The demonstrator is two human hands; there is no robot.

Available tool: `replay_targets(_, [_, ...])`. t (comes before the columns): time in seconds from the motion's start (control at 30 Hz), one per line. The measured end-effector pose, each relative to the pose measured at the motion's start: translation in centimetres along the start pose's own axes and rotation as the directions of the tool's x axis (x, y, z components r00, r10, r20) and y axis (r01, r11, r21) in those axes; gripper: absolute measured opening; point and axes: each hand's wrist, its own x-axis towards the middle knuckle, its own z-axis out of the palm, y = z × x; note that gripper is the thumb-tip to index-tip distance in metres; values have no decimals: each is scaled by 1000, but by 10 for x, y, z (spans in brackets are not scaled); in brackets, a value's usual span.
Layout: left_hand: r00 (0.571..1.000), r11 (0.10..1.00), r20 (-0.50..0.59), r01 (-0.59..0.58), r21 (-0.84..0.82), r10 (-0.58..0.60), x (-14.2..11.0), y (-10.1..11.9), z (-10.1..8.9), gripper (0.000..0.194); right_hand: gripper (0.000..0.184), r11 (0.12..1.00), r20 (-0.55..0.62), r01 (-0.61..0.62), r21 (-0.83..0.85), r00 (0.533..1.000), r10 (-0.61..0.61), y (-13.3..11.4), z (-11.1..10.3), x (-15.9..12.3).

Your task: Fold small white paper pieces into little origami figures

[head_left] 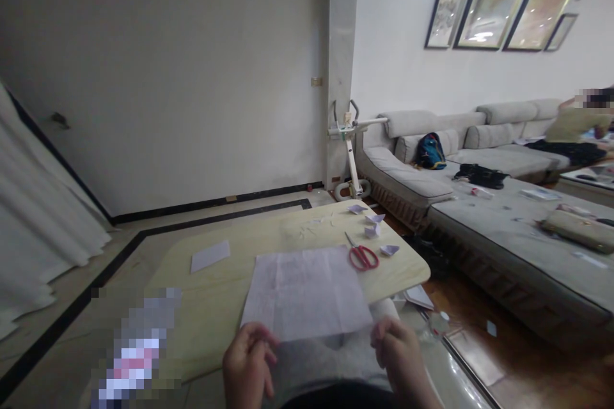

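Observation:
A large creased sheet of white paper [307, 287] lies spread on the pale yellow table [215, 319], its near edge toward me. My left hand [250, 358] is at the sheet's near left corner, fingers curled over it. At the near right corner, the bent fingers of my right hand [396, 348] are closed on the paper's edge. Slight blur softens both grips. Right of the sheet rest scissors [363, 258] with red handles, blades apart from the paper. Several small folded paper pieces [372, 231] stand beyond them.
A smaller white paper [210, 257] lies on the table's left, with thin paper scraps [316, 225] toward the far edge. A pixelated patch [139, 351] covers something at lower left. To the right are a grey sofa [412, 179] and a seated person [570, 124].

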Motion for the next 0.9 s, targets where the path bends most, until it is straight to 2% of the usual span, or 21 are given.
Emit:
replay_targets(0.03, [1000, 1000, 20, 5, -8, -5, -2, 1, 0, 5, 11, 1000, -51, 5, 26, 999, -4, 1, 2, -2])
replay_targets(0.1, [993, 997, 118, 18, -75, -9, -6, 2, 1, 8, 10, 998, -48, -10, 67, 999, 14, -1, 8, -7])
replay_targets(0.2, [944, 980, 330, 88, -178, -25, -17, 0, 8, 20, 11, 988, 135, -130, 83, 984, 118, -12, 16, -17])
replay_targets(0.3, [868, 971, 491, 173, -168, -70, -32, -4, 24, 32, 15, 972, 328, -226, 58, 924, 195, -23, 25, -25])
replay_targets(0.37, [883, 961, 467, 87, -264, 49, -41, -5, 36, 37, 19, 961, 386, -269, 59, 894, 227, -26, 32, -28])
replay_targets(0.4, [870, 954, 488, 89, -286, 66, -45, -3, 40, 33, 20, 959, 395, -278, 61, 889, 232, -26, 34, -29])
replay_targets(0.5, [860, 927, 497, 85, -364, 116, -47, 6, 45, 27, 25, 965, 364, -257, 57, 905, 220, -25, 40, -29])
replay_targets(0.63, [843, 916, 531, 142, -374, 86, -35, 12, 33, 26, 25, 963, 294, -263, 58, 926, 235, -30, 42, -31])
replay_targets(0.7, [861, 899, 507, 186, -396, 45, -30, 5, 27, 26, 19, 959, 292, -269, 91, 928, 232, -33, 43, -32])
replay_targets(0.77, [841, 862, 540, 261, -435, 18, -28, -6, 24, 29, 17, 950, 326, -279, 139, 919, 222, -33, 44, -33])
replay_targets(0.83, [766, 787, 641, 370, -493, 41, -28, -17, 23, 34, 18, 943, 385, -283, 173, 901, 199, -31, 46, -33])
replay_targets(0.9, [657, 711, 748, 482, -512, 93, -28, -23, 23, 32, 22, 958, 442, -242, 156, 884, 151, -31, 44, -33])
